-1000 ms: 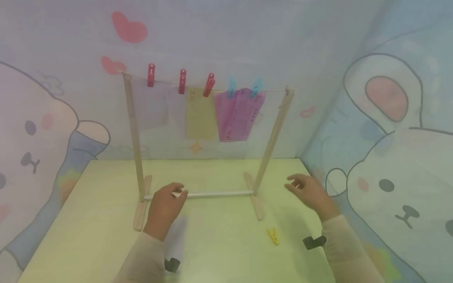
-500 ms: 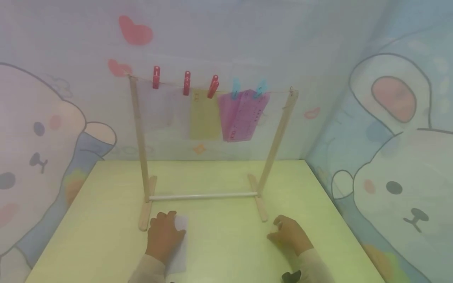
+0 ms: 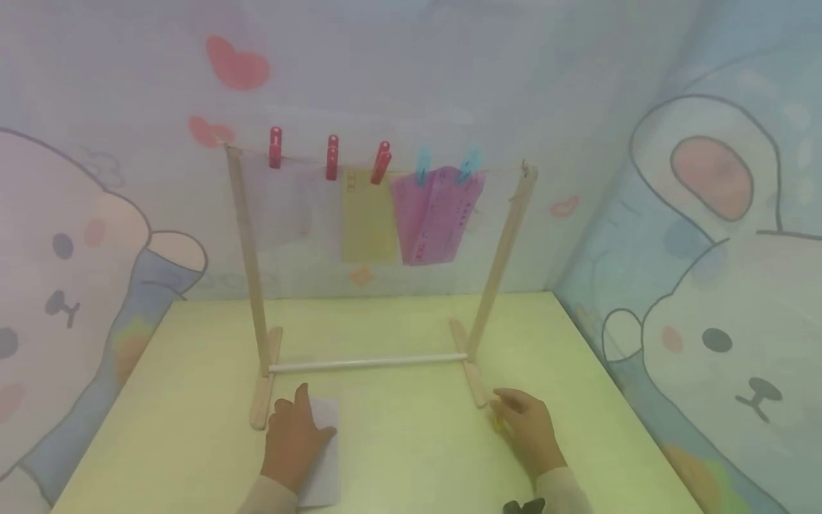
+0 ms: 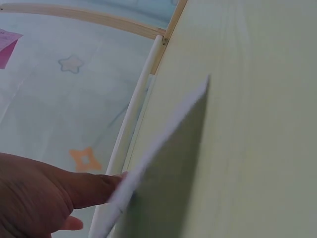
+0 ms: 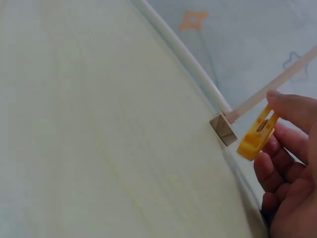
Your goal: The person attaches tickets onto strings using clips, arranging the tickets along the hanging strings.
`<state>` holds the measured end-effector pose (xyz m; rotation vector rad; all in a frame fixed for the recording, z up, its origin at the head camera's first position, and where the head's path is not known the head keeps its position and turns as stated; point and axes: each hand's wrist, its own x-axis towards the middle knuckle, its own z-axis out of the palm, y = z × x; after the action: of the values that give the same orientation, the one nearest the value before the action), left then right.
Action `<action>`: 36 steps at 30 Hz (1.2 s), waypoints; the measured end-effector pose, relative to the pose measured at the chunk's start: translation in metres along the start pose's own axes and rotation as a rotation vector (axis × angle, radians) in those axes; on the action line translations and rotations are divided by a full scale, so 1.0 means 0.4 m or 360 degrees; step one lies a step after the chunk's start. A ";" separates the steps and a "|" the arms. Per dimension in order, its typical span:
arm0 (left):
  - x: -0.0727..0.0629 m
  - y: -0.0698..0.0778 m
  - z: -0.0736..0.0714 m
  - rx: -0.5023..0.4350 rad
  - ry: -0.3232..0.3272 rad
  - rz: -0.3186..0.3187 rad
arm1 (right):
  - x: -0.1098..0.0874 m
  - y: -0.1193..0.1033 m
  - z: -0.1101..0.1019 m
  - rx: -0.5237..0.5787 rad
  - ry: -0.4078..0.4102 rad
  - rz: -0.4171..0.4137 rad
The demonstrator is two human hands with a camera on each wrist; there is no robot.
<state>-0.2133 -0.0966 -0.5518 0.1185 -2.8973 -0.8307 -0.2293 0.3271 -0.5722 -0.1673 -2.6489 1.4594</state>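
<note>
My left hand (image 3: pixel 294 441) is at a white paper (image 3: pixel 324 457) on the table, front left of the rack, its thumb spread out across the sheet. In the left wrist view the paper (image 4: pixel 163 131) slants up from the table, shade beneath it, and a fingertip meets its edge. A yellow clothespin (image 5: pixel 257 134) is pinched by the thumb and fingers of my right hand (image 5: pixel 292 158), its jaw end pointing away from them. In the head view that hand (image 3: pixel 528 428) is low, just right of the rack's right foot (image 3: pixel 474 382), mostly covering the clothespin (image 3: pixel 498 422).
A wooden rack with a white bar (image 3: pixel 369 363) stands behind both hands. Red clothespins (image 3: pixel 332 157) and blue clothespins (image 3: pixel 422 167) sit along its string. A yellow paper (image 3: pixel 369 218) and a pink-purple paper (image 3: pixel 437 218) hang there. A patterned wall (image 3: pixel 359 86) closes off the back.
Both hands have come down toward the table, the left to the white paper, the right to the yellow clothespin. The clothespin lay loose on the table before; now the right hand holds it.
</note>
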 end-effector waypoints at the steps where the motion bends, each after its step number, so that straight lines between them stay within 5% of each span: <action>1: 0.003 -0.004 0.003 -0.0018 -0.0002 -0.0001 | 0.000 0.002 0.000 0.0033 0.0005 -0.0008; 15: 0.009 -0.031 0.027 -0.0445 0.0168 0.0138 | -0.004 0.011 -0.005 0.0171 0.0084 0.0022; 27: 0.014 0.007 0.012 -0.0661 0.0153 0.0054 | -0.005 0.012 -0.015 0.0250 0.0103 0.0028; 31: 0.029 0.038 0.006 -0.0726 0.0167 0.0105 | -0.007 -0.014 -0.048 0.0305 0.0130 0.0010; 36: 0.077 0.135 -0.063 -0.0765 0.0328 0.0295 | 0.029 -0.117 -0.133 0.0457 0.0246 -0.0187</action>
<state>-0.2423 -0.0676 -0.4988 -0.1040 -2.3976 -1.3533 -0.2346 0.3482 -0.5040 -0.0922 -2.2593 1.6903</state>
